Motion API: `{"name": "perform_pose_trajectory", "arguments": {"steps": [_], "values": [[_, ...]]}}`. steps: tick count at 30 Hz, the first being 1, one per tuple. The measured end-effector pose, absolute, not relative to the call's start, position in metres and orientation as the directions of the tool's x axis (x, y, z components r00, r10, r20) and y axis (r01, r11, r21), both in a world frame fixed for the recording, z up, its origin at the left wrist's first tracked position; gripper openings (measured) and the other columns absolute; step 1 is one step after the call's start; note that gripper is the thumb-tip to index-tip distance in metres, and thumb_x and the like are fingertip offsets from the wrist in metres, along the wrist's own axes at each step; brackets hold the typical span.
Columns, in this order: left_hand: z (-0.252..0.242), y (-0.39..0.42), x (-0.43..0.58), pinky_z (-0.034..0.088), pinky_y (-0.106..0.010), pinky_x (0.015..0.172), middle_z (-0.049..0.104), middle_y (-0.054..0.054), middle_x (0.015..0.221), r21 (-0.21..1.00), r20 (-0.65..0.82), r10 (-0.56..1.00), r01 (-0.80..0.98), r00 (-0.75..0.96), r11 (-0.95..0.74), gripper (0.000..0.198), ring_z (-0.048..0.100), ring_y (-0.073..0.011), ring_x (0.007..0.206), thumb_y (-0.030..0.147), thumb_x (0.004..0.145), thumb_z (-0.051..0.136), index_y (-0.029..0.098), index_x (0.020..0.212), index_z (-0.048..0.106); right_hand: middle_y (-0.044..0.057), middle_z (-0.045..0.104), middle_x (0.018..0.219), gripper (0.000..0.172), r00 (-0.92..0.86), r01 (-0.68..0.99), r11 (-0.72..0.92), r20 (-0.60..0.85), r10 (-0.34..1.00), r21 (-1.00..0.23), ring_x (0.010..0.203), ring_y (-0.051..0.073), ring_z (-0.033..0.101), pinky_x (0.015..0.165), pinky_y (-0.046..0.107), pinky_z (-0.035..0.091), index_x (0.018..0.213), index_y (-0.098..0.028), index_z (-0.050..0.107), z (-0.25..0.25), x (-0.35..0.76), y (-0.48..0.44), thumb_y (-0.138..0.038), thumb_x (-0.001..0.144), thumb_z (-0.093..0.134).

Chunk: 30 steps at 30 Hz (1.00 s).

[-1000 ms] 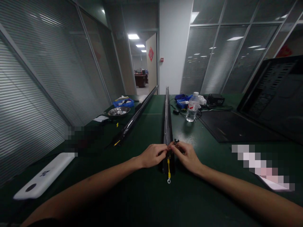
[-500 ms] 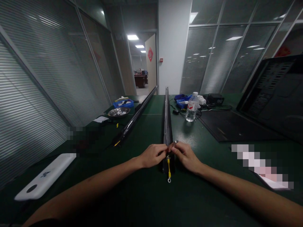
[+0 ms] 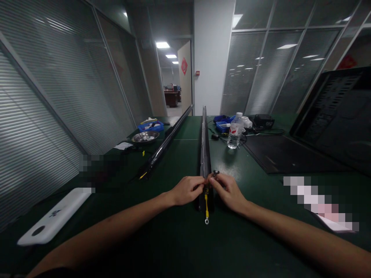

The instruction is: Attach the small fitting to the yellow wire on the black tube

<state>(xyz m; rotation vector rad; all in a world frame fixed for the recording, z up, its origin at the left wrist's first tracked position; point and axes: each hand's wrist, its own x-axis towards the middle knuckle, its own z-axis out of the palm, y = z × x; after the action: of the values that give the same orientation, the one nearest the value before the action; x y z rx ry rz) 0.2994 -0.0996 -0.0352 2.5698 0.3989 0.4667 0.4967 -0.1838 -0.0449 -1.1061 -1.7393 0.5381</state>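
Observation:
A long dark rail [image 3: 205, 154] lies lengthwise on the green table. At its near end my left hand [image 3: 186, 190] is closed, thumb and fingers pinched together over the rail; what they grip is too small to make out. My right hand [image 3: 228, 190] meets it from the other side, also pinched. A small shiny metal piece [image 3: 215, 172] pokes out above its fingers. From under the fingertips a short yellow wire [image 3: 206, 202] runs toward me and ends in a ring terminal [image 3: 206, 221].
A second dark rail [image 3: 168, 143] lies to the left. Beyond it are a metal bowl [image 3: 145, 137] and a blue tray [image 3: 151, 126]. A water bottle [image 3: 235, 132] stands right of the middle, near a black mat [image 3: 290, 154]. A white device [image 3: 56, 216] lies at the near left.
The small metal piece at my right fingers has turned slightly. The ring terminal has shifted a little to the left. Both hands stay at the rail's near end.

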Motion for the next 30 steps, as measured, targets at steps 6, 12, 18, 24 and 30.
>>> {"name": "perform_pose_trajectory", "arguments": {"steps": [6,12,18,24,30], "values": [[-0.0344,-0.1002,0.2984,0.046,-0.027,0.079,0.063,-0.004,0.094,0.548,0.243,0.371,0.188,0.896,-0.815,0.019,0.060,-0.0174,0.084,0.017,0.101,0.042,0.017,0.097,0.060,0.004,0.066,0.084,0.026,-0.158,0.454,0.538,0.530,0.833,-0.710,0.073,0.018,0.061,0.066,0.030,0.048,0.094,-0.019,0.066,-0.0415,0.4952,-0.1872,-0.034,0.105,0.048],[-0.0364,-0.0999,0.2973,0.047,-0.027,0.081,0.065,-0.005,0.096,0.571,0.234,0.381,0.191,0.895,-0.798,0.020,0.060,-0.0175,0.085,0.018,0.101,0.043,0.016,0.101,0.063,0.002,0.063,0.076,0.023,-0.171,0.491,0.552,0.547,0.820,-0.674,0.062,0.015,0.056,0.058,0.028,0.045,0.093,-0.018,0.066,-0.0415,0.4923,-0.1888,-0.033,0.104,0.050],[-0.0363,-0.0995,0.2977,0.047,-0.026,0.081,0.064,-0.005,0.096,0.582,0.236,0.374,0.178,0.897,-0.793,0.019,0.060,-0.0174,0.085,0.018,0.100,0.043,0.016,0.100,0.063,0.003,0.063,0.077,0.023,-0.185,0.508,0.557,0.548,0.816,-0.657,0.063,0.016,0.057,0.059,0.028,0.045,0.094,-0.018,0.066,-0.0415,0.4922,-0.1886,-0.032,0.104,0.050],[-0.0371,-0.0992,0.2987,0.048,-0.027,0.082,0.065,-0.005,0.095,0.570,0.228,0.388,0.201,0.893,-0.796,0.020,0.061,-0.0183,0.086,0.018,0.099,0.045,0.016,0.102,0.064,0.003,0.064,0.077,0.025,-0.189,0.515,0.557,0.547,0.815,-0.651,0.064,0.016,0.057,0.063,0.029,0.047,0.096,-0.018,0.068,-0.0428,0.4932,-0.1874,-0.034,0.104,0.050],[-0.0378,-0.0993,0.2983,0.048,-0.028,0.082,0.066,-0.005,0.094,0.559,0.239,0.398,0.210,0.886,-0.802,0.019,0.061,-0.0190,0.086,0.019,0.099,0.045,0.017,0.101,0.064,0.005,0.067,0.086,0.026,-0.218,0.472,0.569,0.536,0.816,-0.674,0.077,0.020,0.062,0.071,0.031,0.049,0.095,-0.020,0.066,-0.0413,0.4939,-0.1864,-0.033,0.106,0.046]]}}
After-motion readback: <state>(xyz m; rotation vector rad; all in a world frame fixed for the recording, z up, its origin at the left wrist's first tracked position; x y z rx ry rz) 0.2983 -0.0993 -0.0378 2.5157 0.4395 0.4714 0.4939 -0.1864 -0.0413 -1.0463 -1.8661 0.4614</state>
